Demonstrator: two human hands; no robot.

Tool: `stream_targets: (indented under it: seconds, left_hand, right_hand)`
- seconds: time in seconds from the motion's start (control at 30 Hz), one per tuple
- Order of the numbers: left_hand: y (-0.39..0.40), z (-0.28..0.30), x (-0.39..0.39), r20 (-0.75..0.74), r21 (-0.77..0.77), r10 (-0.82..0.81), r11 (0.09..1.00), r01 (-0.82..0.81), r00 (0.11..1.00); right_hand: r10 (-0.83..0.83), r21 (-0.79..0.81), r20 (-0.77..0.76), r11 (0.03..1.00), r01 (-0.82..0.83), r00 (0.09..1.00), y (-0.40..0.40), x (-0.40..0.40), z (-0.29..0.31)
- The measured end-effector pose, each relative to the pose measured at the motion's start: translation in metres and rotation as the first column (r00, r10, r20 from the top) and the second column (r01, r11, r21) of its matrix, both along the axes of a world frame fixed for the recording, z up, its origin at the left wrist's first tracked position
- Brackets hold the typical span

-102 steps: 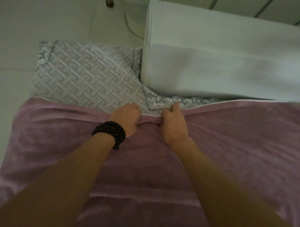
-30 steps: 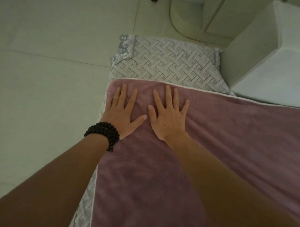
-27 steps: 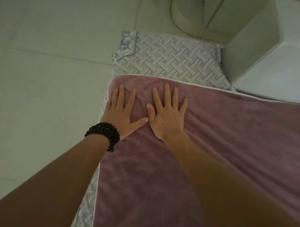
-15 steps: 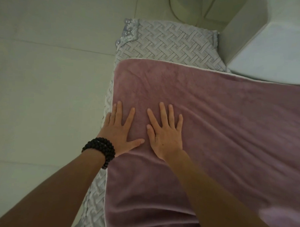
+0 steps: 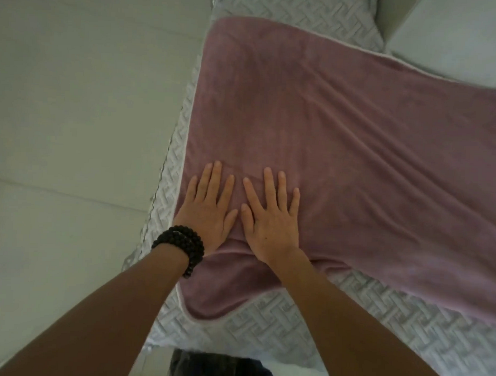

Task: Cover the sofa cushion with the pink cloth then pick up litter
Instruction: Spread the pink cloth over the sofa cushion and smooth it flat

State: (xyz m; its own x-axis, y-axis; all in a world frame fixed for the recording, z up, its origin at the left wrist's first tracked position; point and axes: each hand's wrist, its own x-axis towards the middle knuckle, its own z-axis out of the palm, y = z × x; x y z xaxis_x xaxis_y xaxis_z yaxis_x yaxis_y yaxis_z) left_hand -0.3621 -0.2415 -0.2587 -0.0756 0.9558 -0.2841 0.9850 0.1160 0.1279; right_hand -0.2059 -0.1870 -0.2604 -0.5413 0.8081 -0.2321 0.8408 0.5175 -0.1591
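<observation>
cloth [image 5: 341,129] spread over cushion [image 5: 306,327] | left hand [image 5: 208,211], right hand [image 5: 271,216] pressed flat, fingers splayed, lower centre of frame

Pink cloth [image 5: 341,140], grey woven-pattern cushion [image 5: 349,318]

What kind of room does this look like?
Probably a living room at home: a woven-pattern sofa cushion half covered by a pink cloth, on a pale tiled floor.

Left hand [image 5: 205,211], right hand [image 5: 268,216] flat on pink cloth [image 5: 341,140].
</observation>
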Motion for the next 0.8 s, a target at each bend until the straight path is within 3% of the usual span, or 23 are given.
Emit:
stream_targets:
  seconds: [0.2,0.3,0.4,0.5,0.67,0.8]
  left_hand:
    - [-0.075,0.012,0.03,0.015,-0.059,-0.034,0.998,0.035,0.999]
    - [-0.103,0.029,0.037,0.101,-0.053,-0.067,0.996,0.073,0.993]
    - [-0.131,0.035,0.039,0.19,0.014,-0.116,0.993,0.115,0.975]
    - [-0.158,0.033,0.032,0.175,-0.004,-0.179,0.983,0.183,0.968]
    - [-0.163,0.034,0.034,0.083,0.011,-0.214,0.977,0.214,0.973]
    - [-0.157,0.043,0.026,0.172,0.018,-0.231,0.973,0.231,0.958]
  right_hand:
    - [0.062,-0.008,0.018,0.998,-0.062,0.998,-0.065,0.032,0.003]
    - [0.09,-0.015,0.003,0.996,-0.09,0.996,-0.085,0.044,0.009]
    - [0.12,-0.018,-0.135,0.992,-0.123,0.984,-0.094,0.053,0.018]
    - [0.193,-0.025,-0.259,0.978,-0.206,0.947,-0.114,0.07,0.025]
    - [0.263,-0.039,-0.113,0.962,-0.269,0.958,-0.153,0.08,0.03]
    - [0.177,-0.011,-0.031,0.984,-0.177,0.984,-0.157,0.055,0.034]
